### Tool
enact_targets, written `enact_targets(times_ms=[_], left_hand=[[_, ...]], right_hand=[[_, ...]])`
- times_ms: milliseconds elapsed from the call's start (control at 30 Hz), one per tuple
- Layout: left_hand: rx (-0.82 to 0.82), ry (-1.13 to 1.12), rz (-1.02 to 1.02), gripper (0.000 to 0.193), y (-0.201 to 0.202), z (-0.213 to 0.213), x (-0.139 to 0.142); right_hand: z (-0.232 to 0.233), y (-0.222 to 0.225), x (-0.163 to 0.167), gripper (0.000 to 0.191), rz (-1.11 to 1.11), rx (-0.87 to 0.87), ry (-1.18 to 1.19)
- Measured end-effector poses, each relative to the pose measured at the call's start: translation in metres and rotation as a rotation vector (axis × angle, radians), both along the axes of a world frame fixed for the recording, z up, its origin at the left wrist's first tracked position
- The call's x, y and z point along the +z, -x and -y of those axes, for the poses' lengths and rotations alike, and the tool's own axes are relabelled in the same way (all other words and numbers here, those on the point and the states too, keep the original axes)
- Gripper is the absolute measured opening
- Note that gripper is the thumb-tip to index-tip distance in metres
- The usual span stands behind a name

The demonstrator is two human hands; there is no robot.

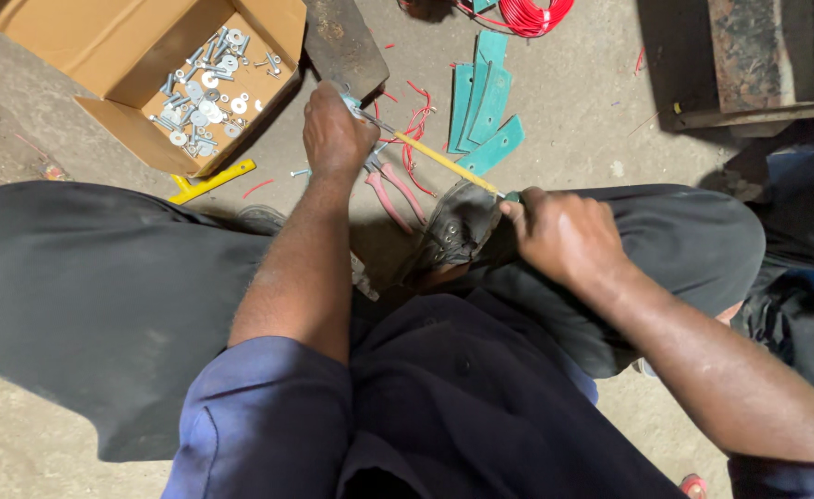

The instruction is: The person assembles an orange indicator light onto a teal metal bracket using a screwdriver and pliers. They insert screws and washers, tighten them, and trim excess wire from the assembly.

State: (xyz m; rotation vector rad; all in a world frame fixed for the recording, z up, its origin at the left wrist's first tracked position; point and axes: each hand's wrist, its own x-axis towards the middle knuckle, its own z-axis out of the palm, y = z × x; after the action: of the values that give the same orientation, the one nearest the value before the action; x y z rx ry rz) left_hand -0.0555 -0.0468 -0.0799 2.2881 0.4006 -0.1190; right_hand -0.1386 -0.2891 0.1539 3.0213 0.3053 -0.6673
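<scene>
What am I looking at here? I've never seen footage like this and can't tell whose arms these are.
There is one picture, taken by a camera worn on a person's head, looking down at their own lap and arms. The person sits low on a concrete floor. The left hand and right hand each grip one end of a thin yellow strip stretched between them, above a dark shoe. On the floor lie pink-handled pliers, flat teal plates, red wire scraps, a red wire coil and a cardboard box holding bolts and washers.
</scene>
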Motion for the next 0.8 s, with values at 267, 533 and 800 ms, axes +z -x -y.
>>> enact_targets(times_ms=[267, 533, 800], left_hand=[[-0.010, -0.015, 0.000, 0.058, 0.002, 0.000, 0.000], [-0.002, 0.001, 0.061, 0.055, 0.005, 0.001, -0.006], [-0.006, 0.011, 0.033, 0.055, 0.005, 0.001, -0.005]], right_hand=[[0.016, -0.009, 0.001, 0.039, -0.113, -0.285, -0.359], [0.010, -0.001, -0.003, 0.026, 0.030, -0.088, -0.222], [0.011, -0.010, 0.009, 0.027, -0.218, -0.447, -0.509]])
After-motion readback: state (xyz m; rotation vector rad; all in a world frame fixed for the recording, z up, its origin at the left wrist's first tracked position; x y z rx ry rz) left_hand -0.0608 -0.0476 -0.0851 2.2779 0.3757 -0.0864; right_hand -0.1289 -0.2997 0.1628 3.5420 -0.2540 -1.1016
